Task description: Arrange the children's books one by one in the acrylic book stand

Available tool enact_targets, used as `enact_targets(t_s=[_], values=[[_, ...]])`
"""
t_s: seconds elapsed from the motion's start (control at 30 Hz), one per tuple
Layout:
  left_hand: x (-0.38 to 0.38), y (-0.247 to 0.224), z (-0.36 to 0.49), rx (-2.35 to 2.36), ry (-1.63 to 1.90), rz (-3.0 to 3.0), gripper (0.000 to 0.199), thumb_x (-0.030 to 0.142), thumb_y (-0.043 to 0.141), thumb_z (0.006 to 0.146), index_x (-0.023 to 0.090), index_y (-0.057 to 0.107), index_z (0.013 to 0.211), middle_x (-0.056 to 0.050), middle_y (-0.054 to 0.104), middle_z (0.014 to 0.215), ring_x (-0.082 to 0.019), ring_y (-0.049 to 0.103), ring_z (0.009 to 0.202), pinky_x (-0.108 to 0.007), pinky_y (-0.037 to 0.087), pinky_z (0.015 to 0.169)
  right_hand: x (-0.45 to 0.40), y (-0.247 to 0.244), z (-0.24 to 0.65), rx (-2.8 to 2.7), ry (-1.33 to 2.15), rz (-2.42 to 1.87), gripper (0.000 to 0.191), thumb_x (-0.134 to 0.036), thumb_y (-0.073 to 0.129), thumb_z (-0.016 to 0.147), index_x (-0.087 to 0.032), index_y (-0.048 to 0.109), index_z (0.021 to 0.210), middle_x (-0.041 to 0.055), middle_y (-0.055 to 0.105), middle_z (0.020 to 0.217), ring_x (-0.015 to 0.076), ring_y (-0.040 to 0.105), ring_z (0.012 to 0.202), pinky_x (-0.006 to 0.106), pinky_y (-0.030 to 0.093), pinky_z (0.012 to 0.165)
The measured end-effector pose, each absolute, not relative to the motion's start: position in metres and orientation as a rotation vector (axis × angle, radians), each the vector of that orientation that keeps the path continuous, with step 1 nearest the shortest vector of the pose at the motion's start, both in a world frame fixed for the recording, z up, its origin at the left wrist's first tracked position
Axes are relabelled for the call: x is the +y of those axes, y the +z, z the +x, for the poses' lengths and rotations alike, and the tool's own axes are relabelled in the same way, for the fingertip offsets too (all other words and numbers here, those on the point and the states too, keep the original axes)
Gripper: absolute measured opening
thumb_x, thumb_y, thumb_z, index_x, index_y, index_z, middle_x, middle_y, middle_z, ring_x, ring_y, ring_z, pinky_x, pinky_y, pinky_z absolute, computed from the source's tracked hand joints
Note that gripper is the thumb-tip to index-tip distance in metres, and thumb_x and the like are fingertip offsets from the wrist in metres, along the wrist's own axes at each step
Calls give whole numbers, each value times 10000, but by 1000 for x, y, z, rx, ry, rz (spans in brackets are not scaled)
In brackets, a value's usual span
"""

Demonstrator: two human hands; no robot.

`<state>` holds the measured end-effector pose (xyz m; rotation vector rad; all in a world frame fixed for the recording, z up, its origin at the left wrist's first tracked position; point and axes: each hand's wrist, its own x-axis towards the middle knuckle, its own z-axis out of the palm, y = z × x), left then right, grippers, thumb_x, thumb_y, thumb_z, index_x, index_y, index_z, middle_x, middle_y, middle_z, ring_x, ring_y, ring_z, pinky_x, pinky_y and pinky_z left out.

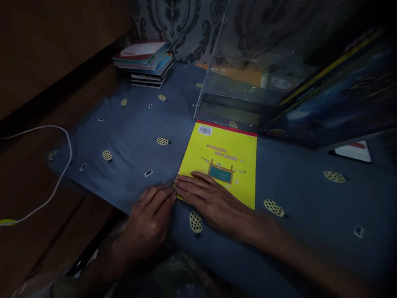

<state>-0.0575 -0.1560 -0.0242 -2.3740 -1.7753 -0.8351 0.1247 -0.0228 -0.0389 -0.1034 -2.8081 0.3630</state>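
Observation:
A thin yellow booklet lies flat on a blue-grey cloth, its red-edged side away from me. Its cover has a barcode label, pink lettering and a drawing of a green chalkboard. My right hand rests flat across the near part of the cover, fingers stretched toward the left edge. At the near left corner, my left hand is closed, with its fingers bent and thumb and fingertips pinched at that corner. The fingertips of both hands almost meet there, and they partly hide the corner.
A stack of books stands at the back left. Beyond the booklet is a clear plastic stand, with large dark-blue books upright at the right. A white cable loops at the left edge of the pineapple-print cloth.

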Motion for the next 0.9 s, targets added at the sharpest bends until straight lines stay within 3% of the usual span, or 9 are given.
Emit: enact_targets(t_s=[0.2,0.37,0.9], values=[[-141,-22,-59,-1754,-860,-2392,349,-4,443,905,136,608,1179,-118,702,1132,-236,637,1075,-400,566,933,-11,-37,124,-2831,450,-194,549,-19,424,944,-158,483,1472,120,562,1489,216,474,1427,517,415,1170],[-134,-21,-59,-1798,-810,-2450,365,-8,448,894,139,610,1185,-104,706,1070,-228,650,1015,-374,572,897,-2,-35,122,-2848,465,-177,496,-62,416,970,-161,519,1445,111,587,1467,210,498,1407,489,413,1175],[-112,-23,-57,-1821,-592,-2467,462,30,437,915,150,522,1353,-110,661,1244,-258,608,1156,-414,530,974,7,-33,115,-2829,312,-461,417,-257,367,1065,-152,545,1427,134,580,1470,250,466,1432,557,335,1211]])
